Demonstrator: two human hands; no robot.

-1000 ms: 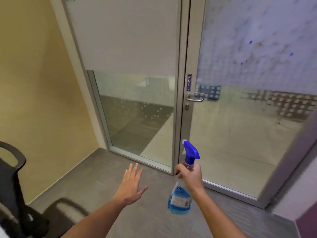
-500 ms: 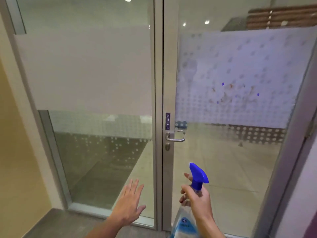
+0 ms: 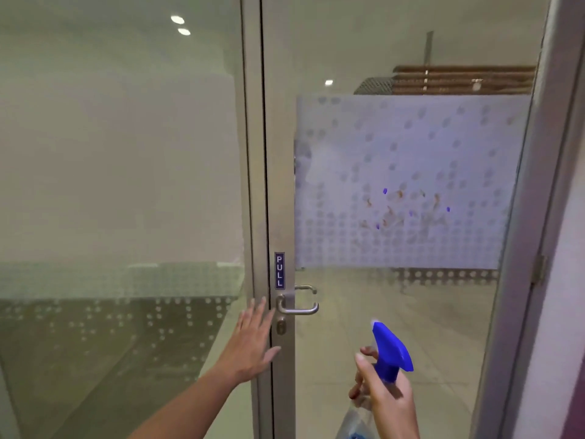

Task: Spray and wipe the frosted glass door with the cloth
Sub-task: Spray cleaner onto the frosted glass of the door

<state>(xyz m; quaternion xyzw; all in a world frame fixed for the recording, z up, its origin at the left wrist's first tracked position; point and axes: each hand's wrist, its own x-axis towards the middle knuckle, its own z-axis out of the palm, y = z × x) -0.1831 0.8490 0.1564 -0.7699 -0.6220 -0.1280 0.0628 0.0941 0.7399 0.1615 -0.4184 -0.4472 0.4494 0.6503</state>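
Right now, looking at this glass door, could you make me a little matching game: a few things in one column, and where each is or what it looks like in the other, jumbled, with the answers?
Things:
1. spray bottle
2. left hand
3. PULL sign
4. smudges

Descriptions:
A. reddish-brown and blue marks on the dotted frosted panel
B. open and empty, flat by the door frame, below the handle
C. blue trigger head, gripped in the right hand
D. dark strip with white letters, just above the handle

Pairs: 1-C, 2-B, 3-D, 4-A
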